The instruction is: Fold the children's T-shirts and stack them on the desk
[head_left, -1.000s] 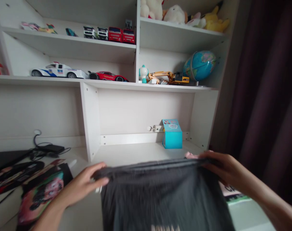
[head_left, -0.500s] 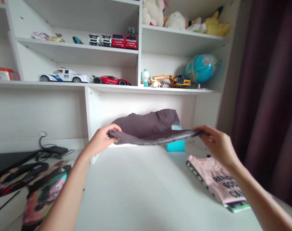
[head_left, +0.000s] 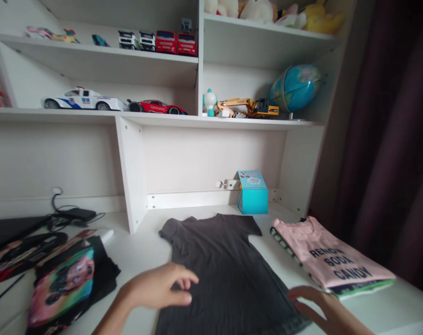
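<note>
A dark grey T-shirt lies spread out on the white desk, its sleeves toward the back and its lower end running past the bottom of the view. My left hand hovers over the shirt's left side, thumb and fingers apart, holding nothing. By the shirt's right lower edge is my right hand, also with thumb and fingers apart; it is partly cut off by the frame. Whether its fingertips touch the cloth I cannot tell. To the right lies a stack of folded shirts, a pink one with dark lettering on top.
A turquoise desk calendar stands behind the shirt. Dark printed clothing and a black adapter with cables lie at left. Shelves above hold toy vehicles, a toy excavator, a globe and plush toys.
The grey T-shirt, held up between both hands before, now lies flat on the desk. Both hands have let go and come down toward me. The view has tilted slightly downward.
</note>
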A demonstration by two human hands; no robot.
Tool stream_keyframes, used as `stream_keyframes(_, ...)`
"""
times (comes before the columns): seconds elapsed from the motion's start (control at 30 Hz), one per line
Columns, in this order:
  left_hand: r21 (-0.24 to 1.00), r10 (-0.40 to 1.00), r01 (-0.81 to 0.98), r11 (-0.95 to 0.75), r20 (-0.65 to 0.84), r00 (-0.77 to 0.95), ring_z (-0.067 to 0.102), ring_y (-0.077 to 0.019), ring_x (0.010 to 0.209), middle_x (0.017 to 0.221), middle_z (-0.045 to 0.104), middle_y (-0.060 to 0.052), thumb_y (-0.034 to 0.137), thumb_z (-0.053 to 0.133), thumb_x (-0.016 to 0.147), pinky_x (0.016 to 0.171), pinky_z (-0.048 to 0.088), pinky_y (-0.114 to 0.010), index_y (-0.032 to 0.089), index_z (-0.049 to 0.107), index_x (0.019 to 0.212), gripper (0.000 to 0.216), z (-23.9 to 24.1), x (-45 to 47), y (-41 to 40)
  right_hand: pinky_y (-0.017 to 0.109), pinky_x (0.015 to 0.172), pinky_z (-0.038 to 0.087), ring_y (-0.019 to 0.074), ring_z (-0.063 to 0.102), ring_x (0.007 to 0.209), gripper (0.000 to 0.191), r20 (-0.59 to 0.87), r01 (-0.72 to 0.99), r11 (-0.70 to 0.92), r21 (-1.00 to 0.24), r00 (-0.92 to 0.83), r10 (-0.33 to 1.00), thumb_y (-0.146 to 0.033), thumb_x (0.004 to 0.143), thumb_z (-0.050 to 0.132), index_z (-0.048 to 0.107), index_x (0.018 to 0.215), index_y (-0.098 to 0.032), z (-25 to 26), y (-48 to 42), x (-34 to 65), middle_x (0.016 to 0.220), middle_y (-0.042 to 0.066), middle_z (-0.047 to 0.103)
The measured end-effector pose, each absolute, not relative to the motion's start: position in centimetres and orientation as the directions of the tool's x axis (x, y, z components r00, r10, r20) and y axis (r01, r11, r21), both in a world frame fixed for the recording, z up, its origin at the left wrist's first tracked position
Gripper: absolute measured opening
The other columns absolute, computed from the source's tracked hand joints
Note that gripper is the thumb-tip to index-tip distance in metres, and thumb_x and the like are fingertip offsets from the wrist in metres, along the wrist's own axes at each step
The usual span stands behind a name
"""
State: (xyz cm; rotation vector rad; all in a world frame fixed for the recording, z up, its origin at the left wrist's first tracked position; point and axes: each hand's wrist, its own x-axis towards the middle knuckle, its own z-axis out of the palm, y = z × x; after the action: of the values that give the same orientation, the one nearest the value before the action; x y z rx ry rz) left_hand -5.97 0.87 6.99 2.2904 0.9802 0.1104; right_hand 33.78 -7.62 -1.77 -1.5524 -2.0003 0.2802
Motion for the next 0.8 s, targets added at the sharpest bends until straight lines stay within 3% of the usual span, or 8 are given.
stream_keyframes(0.1, 0.524, 0.757, 0.626, -0.577, 0.054, 0.652, 0.052, -0.0207, 0.111, 0.120, 0.059, -0.008, 0.042, 0.044, 0.085, 0.097, 0.036, -0.030, 0.021, 0.059, 0.118, 0.042, 4.9, -3.7, 5.4, 0.028, 0.090, 0.047, 0.0197, 0.061, 0.103, 0.029, 0.292, 0.829, 0.281, -0.483, -0.150, 0.945, -0.037, 0.088, 0.042, 0.067, 0.097, -0.024, -0.5, -5.0, 30.6, 0.108, 0.005, 0.067)
stream_keyframes(0.17, 0.462, 0.818, 0.697, -0.548, 0.122, 0.562, 0.043, -0.0225, 0.122, 0.131, 0.050, -0.012, 0.041, 0.037, 0.088, 0.104, 0.028, -0.033, 0.016, 0.052, 0.126, 0.048, 2.0, -2.1, 8.2, 0.032, 0.100, 0.040, 0.0206, 0.051, 0.117, 0.034, 0.280, 0.853, 0.280, -0.440, -0.166, 0.945, -0.036, 0.089, 0.041, 0.064, 0.109, -0.021, -1.1, -3.1, 28.3, 0.124, 0.008, 0.058)
stream_keyframes(0.27, 0.353, 0.883, 0.819, -0.452, 0.043, 0.468, 0.019, -0.0279, 0.136, 0.147, 0.027, -0.013, 0.047, 0.034, 0.088, 0.109, 0.017, -0.043, 0.015, 0.036, 0.138, 0.060, -2.3, -0.8, 11.2, 0.044, 0.106, 0.031, 0.0254, 0.034, 0.129, 0.047, 0.215, 0.903, 0.228, -0.365, -0.156, 0.964, -0.044, 0.088, 0.041, 0.050, 0.128, -0.021, -3.6, -1.1, 26.0, 0.138, 0.009, 0.042)
stream_keyframes(0.37, 0.285, 0.896, 0.860, -0.423, -0.008, 0.444, 0.007, -0.0330, 0.137, 0.150, 0.014, -0.008, 0.063, 0.027, 0.084, 0.107, 0.011, -0.052, 0.025, 0.028, 0.142, 0.069, -4.4, -1.1, 13.1, 0.053, 0.105, 0.027, 0.0278, 0.024, 0.133, 0.054, 0.170, 0.933, 0.177, -0.315, -0.128, 0.977, -0.054, 0.088, 0.035, 0.039, 0.134, -0.029, -6.4, -0.6, 25.5, 0.142, 0.004, 0.034)
stream_keyframes(0.47, 0.255, 0.935, 0.907, -0.335, -0.032, 0.354, 0.005, -0.0382, 0.136, 0.150, 0.015, -0.008, 0.072, 0.027, 0.078, 0.104, 0.007, -0.059, 0.029, 0.029, 0.141, 0.075, -4.4, -2.7, 15.2, 0.053, 0.104, 0.028, 0.0279, 0.024, 0.132, 0.054, 0.188, 0.940, 0.175, -0.294, -0.123, 0.974, -0.058, 0.086, 0.035, 0.036, 0.134, -0.034, -7.8, -0.9, 26.2, 0.143, 0.001, 0.031)
stream_keyframes(0.6, 0.264, 0.996, 0.961, -0.081, -0.015, 0.088, 0.011, -0.0385, 0.135, 0.149, 0.020, -0.010, 0.059, 0.030, 0.083, 0.098, 0.005, -0.068, 0.029, 0.035, 0.138, 0.063, -3.9, -6.1, 18.8, 0.052, 0.104, 0.030, 0.0281, 0.025, 0.131, 0.052, 0.191, 0.943, 0.160, -0.293, -0.106, 0.976, -0.058, 0.086, 0.038, 0.036, 0.133, -0.036, -8.0, -1.2, 26.8, 0.142, -0.001, 0.033)
stream_keyframes(0.7, 0.410, 0.994, 0.908, 0.080, 0.042, -0.106, 0.017, -0.0356, 0.135, 0.146, 0.027, -0.014, 0.043, 0.034, 0.086, 0.096, 0.007, -0.069, 0.024, 0.043, 0.132, 0.050, -4.0, -9.0, 21.0, 0.052, 0.105, 0.029, 0.0277, 0.025, 0.132, 0.052, 0.173, 0.942, 0.151, -0.299, -0.102, 0.980, -0.058, 0.086, 0.037, 0.035, 0.133, -0.037, -7.6, -1.2, 26.7, 0.142, -0.002, 0.032)
stream_keyframes(0.8, 0.534, 0.989, 0.841, 0.086, 0.059, -0.138, 0.033, -0.0383, 0.127, 0.135, 0.044, -0.017, 0.034, 0.048, 0.078, 0.097, 0.015, -0.065, 0.018, 0.058, 0.115, 0.041, -3.8, -11.4, 22.3, 0.052, 0.106, 0.027, 0.0271, 0.024, 0.132, 0.052, 0.162, 0.943, 0.131, -0.305, -0.084, 0.983, -0.059, 0.086, 0.036, 0.034, 0.134, -0.037, -7.4, -1.3, 26.5, 0.142, -0.002, 0.031)
